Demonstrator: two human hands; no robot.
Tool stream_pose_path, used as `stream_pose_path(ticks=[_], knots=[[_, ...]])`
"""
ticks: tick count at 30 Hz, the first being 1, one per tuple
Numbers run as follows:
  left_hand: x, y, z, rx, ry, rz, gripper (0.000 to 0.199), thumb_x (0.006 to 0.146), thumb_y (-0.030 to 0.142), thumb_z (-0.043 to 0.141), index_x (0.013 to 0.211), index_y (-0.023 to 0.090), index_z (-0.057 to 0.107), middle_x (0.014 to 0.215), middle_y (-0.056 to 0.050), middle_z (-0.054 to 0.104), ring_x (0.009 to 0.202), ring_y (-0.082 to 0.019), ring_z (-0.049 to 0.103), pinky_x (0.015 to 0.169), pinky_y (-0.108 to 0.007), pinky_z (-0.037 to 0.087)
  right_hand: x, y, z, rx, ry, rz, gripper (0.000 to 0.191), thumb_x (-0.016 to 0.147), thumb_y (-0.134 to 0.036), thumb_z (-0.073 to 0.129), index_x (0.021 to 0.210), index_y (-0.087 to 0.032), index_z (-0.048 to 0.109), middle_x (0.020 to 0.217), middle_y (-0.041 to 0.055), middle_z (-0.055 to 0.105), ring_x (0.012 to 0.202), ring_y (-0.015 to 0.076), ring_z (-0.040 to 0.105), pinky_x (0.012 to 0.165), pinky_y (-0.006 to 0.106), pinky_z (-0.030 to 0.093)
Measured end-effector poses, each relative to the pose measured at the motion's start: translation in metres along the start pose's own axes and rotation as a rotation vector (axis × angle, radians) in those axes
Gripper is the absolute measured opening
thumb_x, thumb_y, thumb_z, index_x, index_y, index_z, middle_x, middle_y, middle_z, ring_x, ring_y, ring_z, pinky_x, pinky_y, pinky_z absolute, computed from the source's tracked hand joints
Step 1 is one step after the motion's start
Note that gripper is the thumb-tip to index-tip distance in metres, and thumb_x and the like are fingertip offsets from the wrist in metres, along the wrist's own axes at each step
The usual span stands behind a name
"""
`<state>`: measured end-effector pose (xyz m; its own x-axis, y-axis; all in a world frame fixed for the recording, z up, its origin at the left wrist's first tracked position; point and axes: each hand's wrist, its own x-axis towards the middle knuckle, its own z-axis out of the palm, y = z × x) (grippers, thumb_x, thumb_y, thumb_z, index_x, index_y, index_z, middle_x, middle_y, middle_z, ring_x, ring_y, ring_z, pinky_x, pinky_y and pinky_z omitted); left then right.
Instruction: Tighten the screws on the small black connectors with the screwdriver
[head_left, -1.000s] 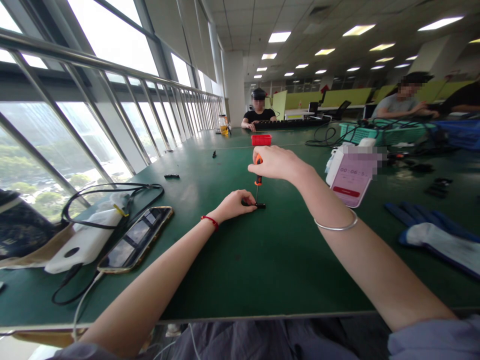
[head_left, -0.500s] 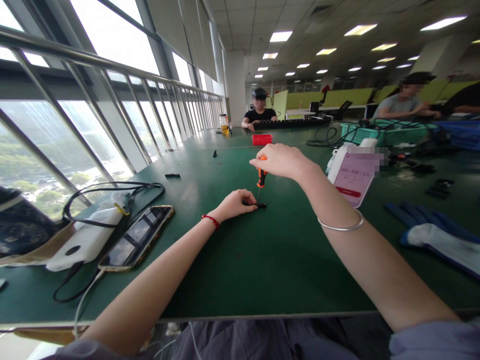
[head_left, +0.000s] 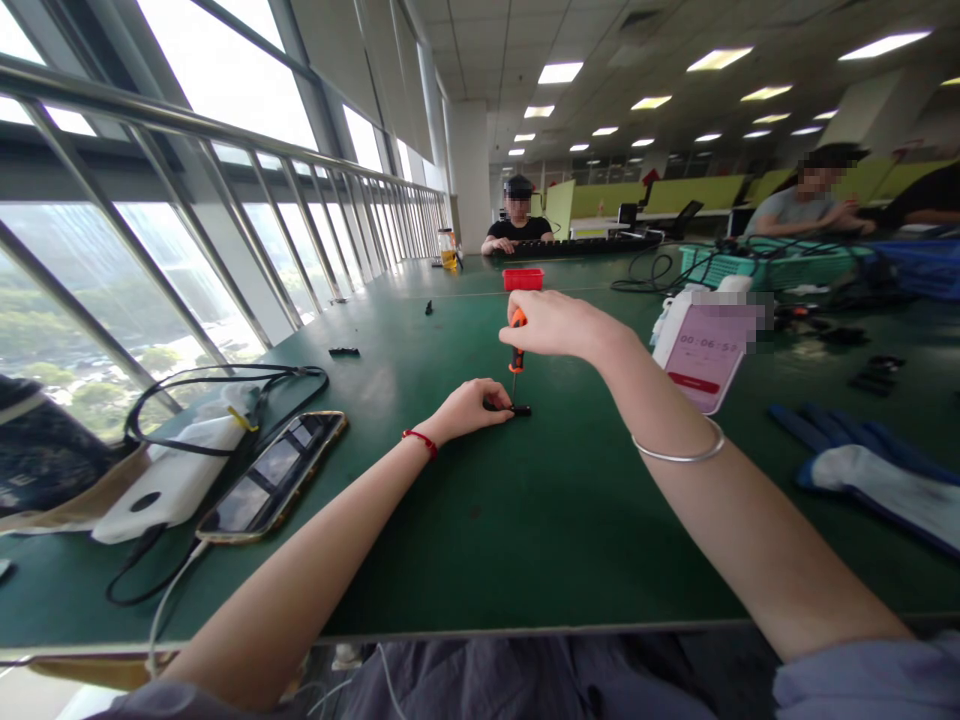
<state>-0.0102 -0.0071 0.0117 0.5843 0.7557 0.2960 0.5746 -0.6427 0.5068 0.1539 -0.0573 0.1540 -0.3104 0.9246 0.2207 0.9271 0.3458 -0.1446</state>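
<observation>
My right hand (head_left: 551,322) is closed round the orange and black handle of a screwdriver (head_left: 517,358). The shaft points almost straight down, and its tip meets a small black part (head_left: 521,410) lying on the green table. My left hand (head_left: 478,405) pinches the left end of that part and holds it against the tabletop. The fingers hide some of the part, and any screw under the tip is too small to see.
A small red box (head_left: 523,279) stands beyond my hands, and black pieces (head_left: 344,352) lie to the left. A phone (head_left: 274,478) and cables are at the left; a propped timer phone (head_left: 705,350) and blue-white gloves (head_left: 877,475) are at the right. A person (head_left: 518,220) sits opposite.
My right hand has turned on the screwdriver handle and the fingers now wrap it lower. The screwdriver has become more upright. My left hand and the black part have stayed put.
</observation>
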Motion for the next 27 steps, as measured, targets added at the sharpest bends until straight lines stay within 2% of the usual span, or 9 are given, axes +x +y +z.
stream_pose_path(ticks=[4, 7, 9, 13, 18, 23, 27], knots=[[-0.0002, 0.0002, -0.0004, -0.002, 0.003, 0.014, 0.013, 0.070, 0.029, 0.063, 0.076, 0.017, 0.064, 0.078, -0.002, 0.064, 0.073, -0.014, 0.057, 0.068, -0.025, 0.046, 0.0025, 0.0006, 0.0014, 0.000, 0.020, 0.049, 0.040, 0.082, -0.049, 0.035, 0.076, -0.018, 0.060, 0.085, 0.0114, 0.065, 0.082, 0.0253, 0.059, 0.070, 0.035, 0.041], [-0.0006, 0.0020, -0.0011, 0.007, 0.003, 0.000, 0.013, 0.070, 0.029, 0.063, 0.076, 0.018, 0.065, 0.078, -0.002, 0.064, 0.074, -0.015, 0.057, 0.069, -0.025, 0.046, 0.0036, 0.0011, 0.0029, -0.023, 0.078, 0.046, 0.031, 0.080, -0.042, 0.041, 0.086, -0.019, 0.061, 0.091, 0.0107, 0.065, 0.086, 0.0254, 0.058, 0.071, 0.035, 0.041], [-0.0008, 0.0030, -0.0016, 0.014, 0.002, -0.009, 0.014, 0.070, 0.029, 0.063, 0.077, 0.018, 0.065, 0.079, -0.002, 0.064, 0.074, -0.015, 0.057, 0.069, -0.025, 0.046, 0.0040, 0.0017, 0.0030, -0.015, 0.060, 0.042, 0.031, 0.078, -0.043, 0.044, 0.092, -0.020, 0.060, 0.093, 0.0102, 0.065, 0.084, 0.0252, 0.059, 0.069, 0.034, 0.042], [-0.0008, 0.0030, -0.0021, 0.025, -0.008, -0.008, 0.014, 0.070, 0.030, 0.062, 0.077, 0.018, 0.064, 0.079, -0.002, 0.064, 0.074, -0.015, 0.057, 0.069, -0.025, 0.046, 0.0042, 0.0034, 0.0016, 0.037, 0.006, 0.102, 0.044, 0.082, -0.053, 0.035, 0.080, -0.019, 0.062, 0.084, 0.0111, 0.065, 0.081, 0.0253, 0.059, 0.067, 0.034, 0.042], [-0.0006, 0.0014, -0.0011, 0.016, -0.007, 0.005, 0.013, 0.071, 0.029, 0.062, 0.077, 0.018, 0.063, 0.079, -0.002, 0.064, 0.075, -0.015, 0.057, 0.068, -0.025, 0.046, 0.0024, 0.0015, 0.0012, 0.029, 0.048, 0.007, 0.023, 0.075, -0.040, 0.049, 0.082, -0.022, 0.061, 0.087, 0.0059, 0.065, 0.079, 0.0216, 0.058, 0.065, 0.030, 0.039], [-0.0006, 0.0013, -0.0005, 0.000, -0.009, 0.021, 0.011, 0.071, 0.028, 0.061, 0.075, 0.018, 0.063, 0.076, 0.000, 0.064, 0.073, -0.014, 0.057, 0.068, -0.024, 0.046, 0.0017, -0.0035, 0.0037, 0.065, 0.032, 0.011, 0.034, 0.079, -0.048, 0.041, 0.074, -0.020, 0.060, 0.080, 0.0074, 0.064, 0.073, 0.0205, 0.057, 0.062, 0.030, 0.038], [-0.0006, 0.0021, -0.0011, 0.003, 0.000, 0.009, 0.012, 0.071, 0.029, 0.062, 0.076, 0.018, 0.063, 0.078, -0.001, 0.064, 0.073, -0.014, 0.058, 0.068, -0.024, 0.046, 0.0019, -0.0025, 0.0045, 0.020, 0.082, 0.009, 0.023, 0.075, -0.040, 0.047, 0.081, -0.021, 0.060, 0.085, 0.0065, 0.064, 0.079, 0.0217, 0.057, 0.064, 0.031, 0.038]])
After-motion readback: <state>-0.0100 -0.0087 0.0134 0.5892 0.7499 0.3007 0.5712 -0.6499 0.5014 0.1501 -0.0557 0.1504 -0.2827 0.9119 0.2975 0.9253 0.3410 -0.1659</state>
